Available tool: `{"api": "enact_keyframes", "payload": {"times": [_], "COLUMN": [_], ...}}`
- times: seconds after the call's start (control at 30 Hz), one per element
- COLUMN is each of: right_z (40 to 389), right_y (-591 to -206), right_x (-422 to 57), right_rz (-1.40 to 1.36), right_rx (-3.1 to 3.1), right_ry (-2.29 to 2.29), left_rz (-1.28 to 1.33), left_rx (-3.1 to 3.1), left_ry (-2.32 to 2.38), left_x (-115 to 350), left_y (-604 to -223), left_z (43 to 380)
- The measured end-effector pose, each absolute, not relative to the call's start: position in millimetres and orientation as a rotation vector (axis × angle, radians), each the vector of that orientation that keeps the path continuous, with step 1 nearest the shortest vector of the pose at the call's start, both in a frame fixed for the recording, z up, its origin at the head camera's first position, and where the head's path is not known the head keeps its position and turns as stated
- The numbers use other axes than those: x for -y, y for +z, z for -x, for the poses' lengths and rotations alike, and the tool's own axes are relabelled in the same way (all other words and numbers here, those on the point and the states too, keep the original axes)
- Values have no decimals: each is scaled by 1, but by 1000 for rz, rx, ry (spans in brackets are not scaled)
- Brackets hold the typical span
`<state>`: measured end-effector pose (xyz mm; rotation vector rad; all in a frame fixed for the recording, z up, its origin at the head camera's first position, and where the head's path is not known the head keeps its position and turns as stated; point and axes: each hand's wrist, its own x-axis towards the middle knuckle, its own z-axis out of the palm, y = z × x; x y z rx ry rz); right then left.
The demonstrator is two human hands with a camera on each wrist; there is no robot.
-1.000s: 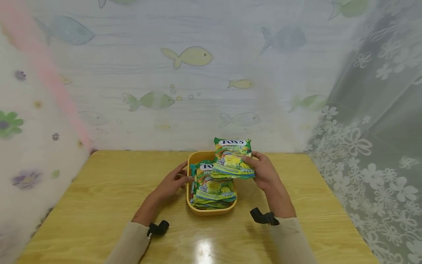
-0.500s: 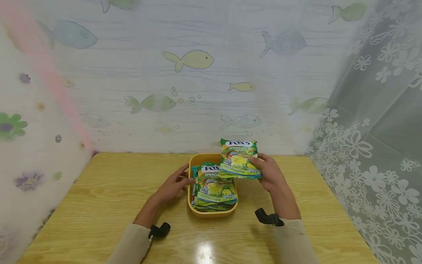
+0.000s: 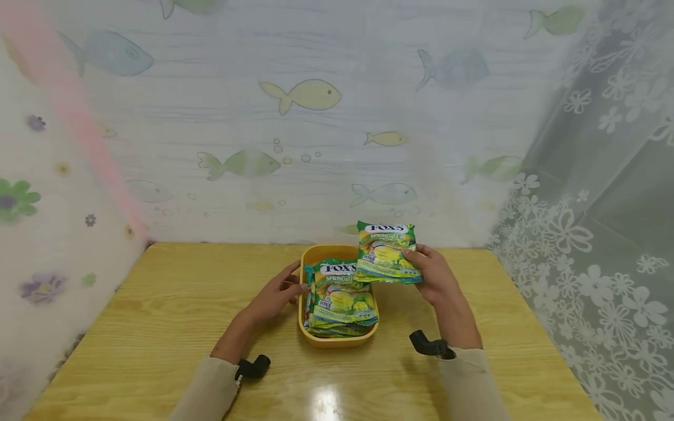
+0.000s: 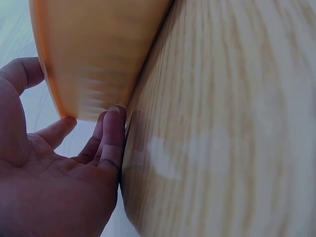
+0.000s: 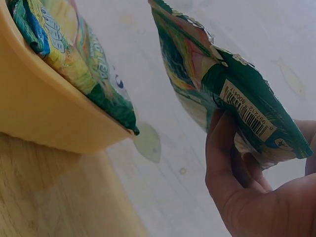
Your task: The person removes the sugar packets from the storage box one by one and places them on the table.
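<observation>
The right hand (image 3: 441,280) grips a green bag (image 3: 386,257) between thumb and fingers, raised beside a yellow box (image 3: 337,343) of similar bags (image 3: 339,304). The left hand (image 3: 275,297), fingers relaxed, touches the box's side.

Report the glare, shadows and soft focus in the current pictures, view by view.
Head view: white glare on the yellow wood-grain table, near the bottom edge; left wrist view: pale reflections on the table, a dark shadow by the left hand; right wrist view: dim light, the white fish-print backdrop soft, the barcode on the green printed packet fairly crisp.
</observation>
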<state>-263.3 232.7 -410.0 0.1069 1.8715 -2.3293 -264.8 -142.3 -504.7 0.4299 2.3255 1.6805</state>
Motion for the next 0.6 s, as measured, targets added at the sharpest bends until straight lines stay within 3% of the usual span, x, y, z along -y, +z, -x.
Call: {"api": "enact_keyframes", "payload": {"times": [0.6], "right_z": [276], "right_y": [-423], "right_x": [-233], "right_rz": [-168], "right_rx": [-1856], "right_ry": [-2399], "left_rz": [-470], "left_rx": [-2288], "left_ry": [1684], "left_x": [149], "left_y": [-521], "left_z": [290]}}
